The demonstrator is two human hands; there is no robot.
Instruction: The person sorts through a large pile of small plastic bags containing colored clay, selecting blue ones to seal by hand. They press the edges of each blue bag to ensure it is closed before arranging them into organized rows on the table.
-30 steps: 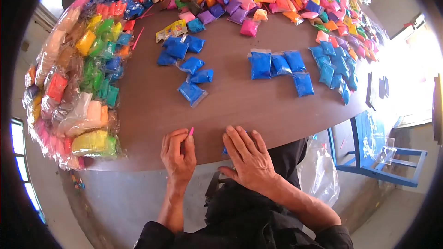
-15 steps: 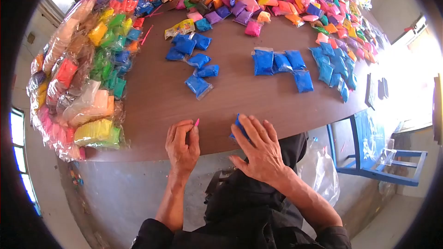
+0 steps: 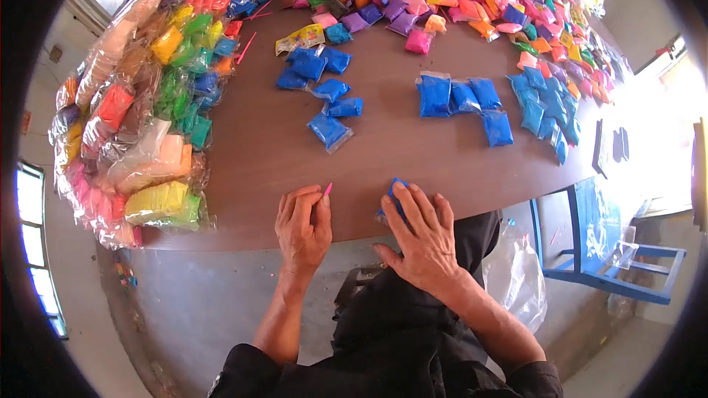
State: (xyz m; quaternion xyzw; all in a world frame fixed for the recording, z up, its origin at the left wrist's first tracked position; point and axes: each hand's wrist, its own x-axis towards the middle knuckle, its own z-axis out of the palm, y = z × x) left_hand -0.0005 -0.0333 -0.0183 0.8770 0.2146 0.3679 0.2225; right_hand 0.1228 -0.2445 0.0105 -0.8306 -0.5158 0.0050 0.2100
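Note:
Near the table's front edge, my left hand point(image 3: 304, 225) is closed around a small pointed pink plastic stick point(image 3: 328, 189), whose tip shows above the thumb. To its right, my right hand point(image 3: 422, 239) lies flat with the fingers stretched over a blue packet point(image 3: 395, 197). The hand covers most of this packet. Farther back, several dark blue packets point(image 3: 330, 130) form a loose column at the left. Another dark blue group, with a packet point(image 3: 434, 96) at its left end, lies right of the middle. Lighter blue packets point(image 3: 532, 114) are piled beyond it.
Clear bags of coloured packets point(image 3: 157, 203) line the table's left side. A large heap of mixed packets point(image 3: 413, 4) covers the back. Pink sticks point(image 3: 246, 47) lie near the bags. A blue chair point(image 3: 590, 228) and a clear plastic bag point(image 3: 516, 280) are at the right.
The whole view has shifted slightly, moving the table and packets to the right in the frame. Both hands keep nearly the same pose, the left with the pink stick, the right on the blue packet.

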